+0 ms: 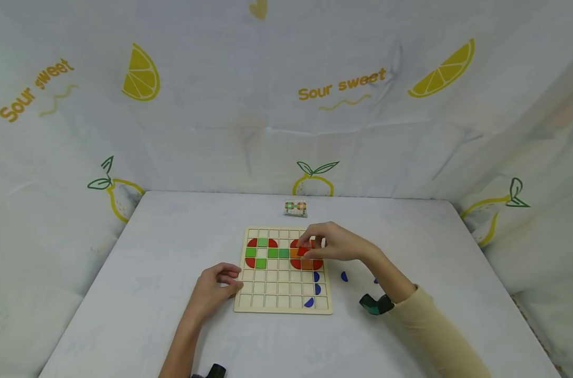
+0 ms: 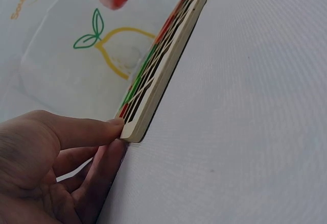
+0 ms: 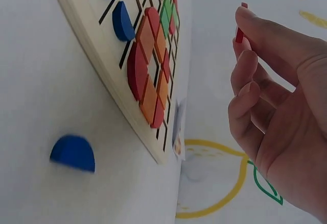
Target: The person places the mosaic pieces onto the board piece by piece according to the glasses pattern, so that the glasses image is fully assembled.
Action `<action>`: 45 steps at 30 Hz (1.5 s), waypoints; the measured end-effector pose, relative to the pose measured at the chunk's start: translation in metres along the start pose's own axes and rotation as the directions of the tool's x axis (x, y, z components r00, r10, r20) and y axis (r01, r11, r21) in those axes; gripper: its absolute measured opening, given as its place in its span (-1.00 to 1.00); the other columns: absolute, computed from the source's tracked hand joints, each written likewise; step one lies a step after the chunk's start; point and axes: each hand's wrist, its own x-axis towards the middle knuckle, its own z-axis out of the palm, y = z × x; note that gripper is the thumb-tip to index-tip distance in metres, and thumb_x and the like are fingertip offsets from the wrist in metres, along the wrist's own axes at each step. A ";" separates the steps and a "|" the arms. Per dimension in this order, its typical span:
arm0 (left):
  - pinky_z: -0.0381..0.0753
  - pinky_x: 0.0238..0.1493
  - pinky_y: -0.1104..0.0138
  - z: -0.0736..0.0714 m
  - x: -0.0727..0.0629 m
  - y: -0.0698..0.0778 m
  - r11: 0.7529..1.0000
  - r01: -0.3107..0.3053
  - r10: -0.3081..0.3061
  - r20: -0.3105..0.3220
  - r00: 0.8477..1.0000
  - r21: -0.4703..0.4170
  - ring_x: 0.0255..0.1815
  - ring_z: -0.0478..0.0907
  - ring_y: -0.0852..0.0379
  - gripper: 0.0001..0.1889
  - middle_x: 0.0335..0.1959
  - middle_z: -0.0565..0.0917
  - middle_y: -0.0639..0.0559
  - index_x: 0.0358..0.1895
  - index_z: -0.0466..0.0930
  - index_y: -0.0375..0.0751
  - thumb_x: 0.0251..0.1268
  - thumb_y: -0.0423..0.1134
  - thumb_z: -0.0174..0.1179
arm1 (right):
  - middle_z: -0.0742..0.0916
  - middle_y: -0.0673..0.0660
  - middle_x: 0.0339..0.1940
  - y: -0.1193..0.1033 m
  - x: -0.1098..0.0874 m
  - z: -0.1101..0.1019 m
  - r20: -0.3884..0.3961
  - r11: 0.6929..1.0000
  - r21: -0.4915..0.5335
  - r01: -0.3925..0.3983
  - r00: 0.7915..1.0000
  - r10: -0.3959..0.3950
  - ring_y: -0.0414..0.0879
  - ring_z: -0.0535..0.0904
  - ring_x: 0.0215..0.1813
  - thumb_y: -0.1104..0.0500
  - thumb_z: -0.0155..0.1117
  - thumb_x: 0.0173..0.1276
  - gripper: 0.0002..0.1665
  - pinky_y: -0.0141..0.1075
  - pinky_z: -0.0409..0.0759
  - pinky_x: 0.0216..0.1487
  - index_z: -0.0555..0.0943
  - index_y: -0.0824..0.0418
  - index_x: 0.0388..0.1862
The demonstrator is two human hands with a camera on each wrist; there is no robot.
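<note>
A square wooden grid board (image 1: 283, 310) lies on the table. My left hand (image 1: 214, 287) grips its left edge; in the left wrist view the thumb (image 2: 97, 131) presses the rim, with other fingers partly hidden below. Over the board's upper right, my right hand (image 1: 338, 242) pinches a red piece (image 3: 239, 35) between thumb and forefinger. Beneath it sits a ring of red and orange pieces (image 3: 148, 99). Another ring, of green squares (image 1: 262, 242) and red corner pieces, fills the upper left, and a green square (image 1: 284, 253) lies between the rings. Three blue half-round pieces (image 1: 317, 289) are at the lower right.
A small patterned card (image 1: 296, 208) lies behind the board. Right of the board is a loose blue half-round piece (image 1: 344, 276), with another blue piece (image 1: 375, 281) partly hidden by the right forearm. A lemon-print cloth (image 1: 248, 147) hangs behind the table.
</note>
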 end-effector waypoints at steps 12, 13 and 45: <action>0.66 -0.27 0.45 -0.001 -0.001 0.002 1.000 0.000 0.000 0.005 1.000 0.003 -0.19 0.64 0.12 -0.69 -0.12 0.75 -0.11 0.07 0.74 -0.30 0.26 -0.43 0.48 | 0.80 0.01 -0.11 -0.011 0.053 0.036 0.145 0.999 -0.022 0.041 0.989 -0.038 -0.19 0.57 -0.33 0.12 0.58 0.42 -0.71 -0.43 0.56 -0.20 0.80 0.13 0.07; 0.66 -0.28 0.45 -0.001 -0.001 0.002 1.000 0.000 0.000 0.006 1.000 0.004 -0.19 0.64 0.12 -0.69 -0.12 0.75 -0.11 0.07 0.74 -0.30 0.26 -0.43 0.48 | 0.80 0.00 -0.11 -0.012 0.055 0.038 0.149 0.999 -0.031 0.040 0.988 -0.035 -0.19 0.57 -0.34 0.12 0.57 0.42 -0.72 -0.43 0.57 -0.19 0.80 0.12 0.07; 0.67 -0.28 0.46 -0.001 -0.001 0.003 1.000 0.005 -0.005 0.009 1.000 0.002 -0.18 0.64 0.11 -0.69 -0.11 0.75 -0.12 0.07 0.74 -0.29 0.28 -0.41 0.48 | 0.81 -0.09 -0.16 -0.026 0.066 0.054 0.099 0.979 -0.201 0.021 0.995 -0.001 -0.15 0.63 -0.14 0.19 0.48 0.48 -0.81 -0.31 0.57 -0.02 0.81 0.03 0.03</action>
